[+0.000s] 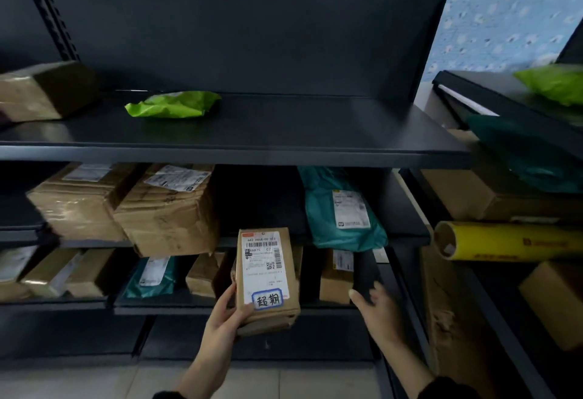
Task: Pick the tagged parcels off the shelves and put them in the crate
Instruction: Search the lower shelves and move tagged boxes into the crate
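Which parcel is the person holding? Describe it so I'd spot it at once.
Start at the dark metal shelving and look low, near the middle. The left hand holds a small brown box upright there. Alone among the boxes, it bears a blue-bordered handwritten sticker on its white label.

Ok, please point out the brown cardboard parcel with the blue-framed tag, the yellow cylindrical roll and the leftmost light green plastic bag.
Brown cardboard parcel (268,275): head view, white shipping label.
Yellow cylindrical roll (511,242): head view, curved side.
Leftmost light green plastic bag (175,104): head view, crumpled middle.
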Available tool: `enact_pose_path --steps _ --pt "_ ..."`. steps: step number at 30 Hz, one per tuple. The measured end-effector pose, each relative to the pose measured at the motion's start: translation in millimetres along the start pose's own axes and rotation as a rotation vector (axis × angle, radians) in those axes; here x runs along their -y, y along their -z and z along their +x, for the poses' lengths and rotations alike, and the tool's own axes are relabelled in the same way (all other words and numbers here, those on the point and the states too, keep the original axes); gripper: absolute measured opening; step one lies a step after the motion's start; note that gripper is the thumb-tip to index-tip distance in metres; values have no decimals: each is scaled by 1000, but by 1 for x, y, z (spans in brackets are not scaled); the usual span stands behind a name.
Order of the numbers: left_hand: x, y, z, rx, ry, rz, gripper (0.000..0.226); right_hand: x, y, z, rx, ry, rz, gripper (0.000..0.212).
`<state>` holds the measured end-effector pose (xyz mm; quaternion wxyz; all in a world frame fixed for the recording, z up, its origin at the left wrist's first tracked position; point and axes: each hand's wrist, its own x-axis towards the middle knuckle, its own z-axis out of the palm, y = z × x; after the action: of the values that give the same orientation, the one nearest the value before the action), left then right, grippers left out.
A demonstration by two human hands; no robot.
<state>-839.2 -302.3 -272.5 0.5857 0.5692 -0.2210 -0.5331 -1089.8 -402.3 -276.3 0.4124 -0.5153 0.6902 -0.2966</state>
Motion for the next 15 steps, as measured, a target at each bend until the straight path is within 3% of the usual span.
enact_pose_path --steps 4,8,11,15 --pt "20 17 -10 -7 45 0 61 -16 -16 -17 -16 12 18 72" --pt "42 28 -3 20 55 15 74 -34 -35 -16 -25 46 -25 70" --pt "59 30 10 30 48 1 68 -53 -50 -9 -56 84 -62 62" --pt "85 37 31 57 10 -32 59 -79 -70 14 -48 68 -104 76"
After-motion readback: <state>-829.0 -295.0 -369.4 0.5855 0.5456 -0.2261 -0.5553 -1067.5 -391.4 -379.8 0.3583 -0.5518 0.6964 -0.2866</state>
